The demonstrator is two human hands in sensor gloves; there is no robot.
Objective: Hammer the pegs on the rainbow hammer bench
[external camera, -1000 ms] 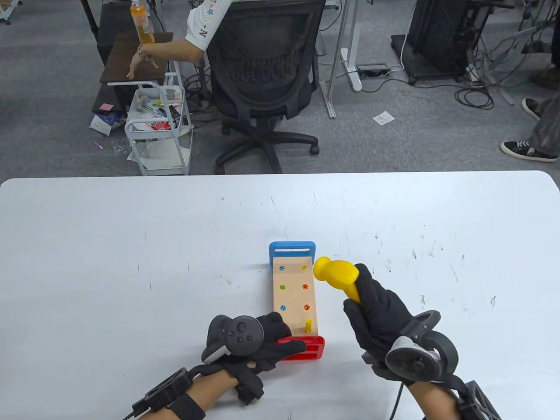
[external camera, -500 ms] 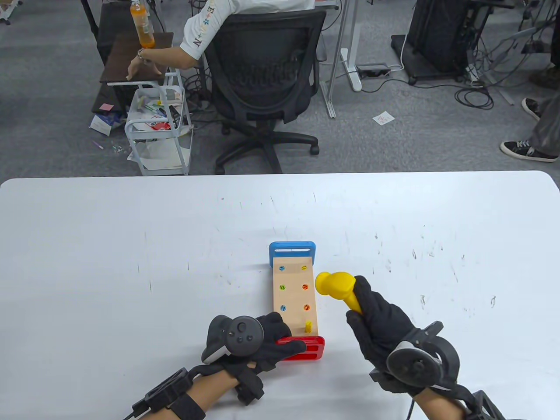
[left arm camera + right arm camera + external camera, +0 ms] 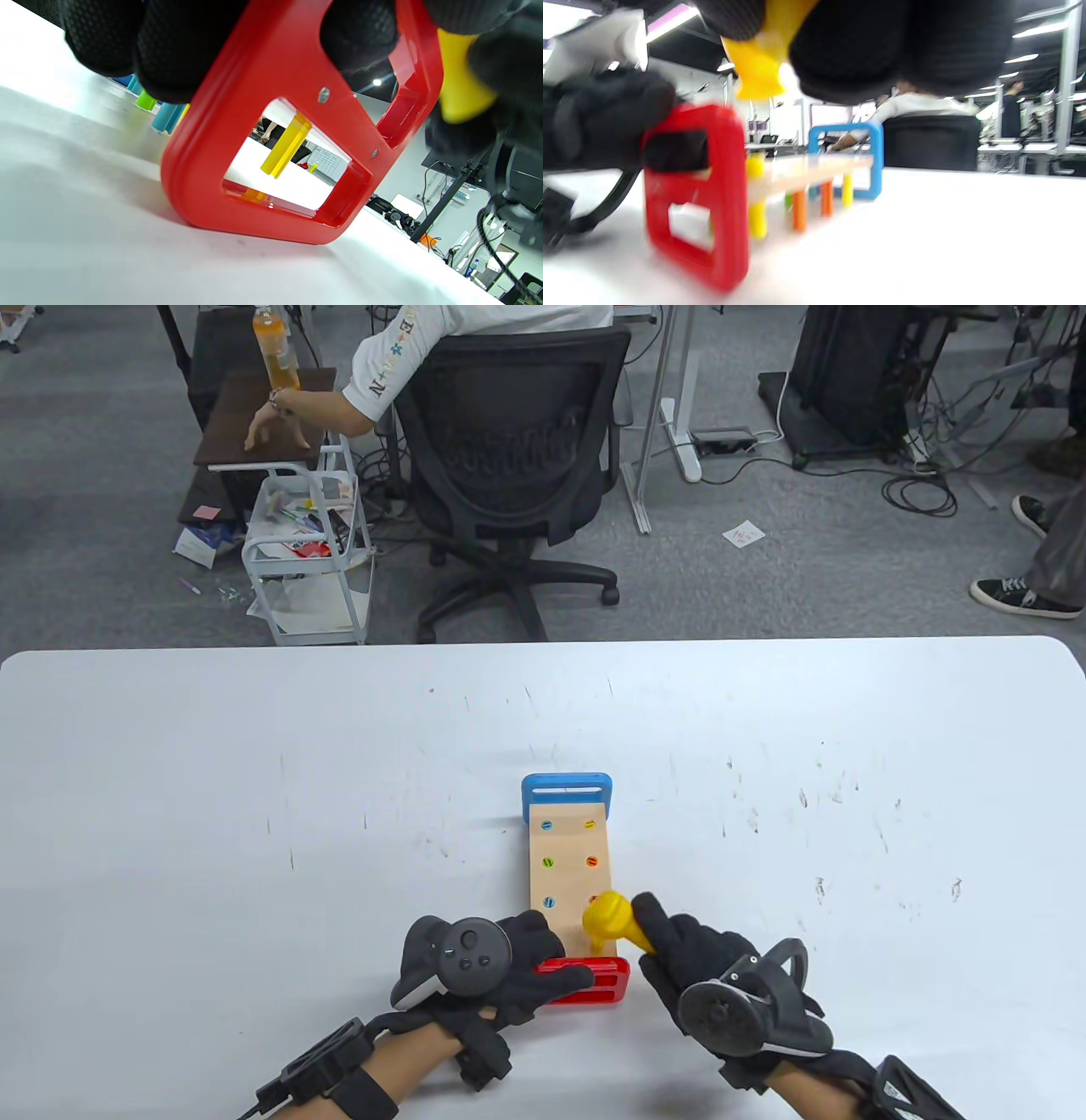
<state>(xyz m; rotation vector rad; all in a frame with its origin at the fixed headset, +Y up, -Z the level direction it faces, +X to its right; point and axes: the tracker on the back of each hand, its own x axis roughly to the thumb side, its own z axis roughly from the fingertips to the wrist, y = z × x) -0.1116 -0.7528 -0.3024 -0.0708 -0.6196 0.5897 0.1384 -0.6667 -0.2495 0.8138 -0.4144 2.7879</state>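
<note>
While your right hand (image 3: 708, 963) curled its fingers around the handle of the yellow hammer (image 3: 609, 923), the hammer head sat over the near right corner of the hammer bench (image 3: 570, 872), hiding the yellow peg (image 3: 285, 145) from the table view. Your left hand (image 3: 517, 971) clamped the red end frame (image 3: 604, 980), fingers wrapped over its top edge. Six other pegs sat flush in the wooden top. The blue end frame (image 3: 567, 791) stood at the far end on the white table (image 3: 254, 814). Beyond it were an office chair (image 3: 509, 458) and a wire cart (image 3: 310, 551).
</note>
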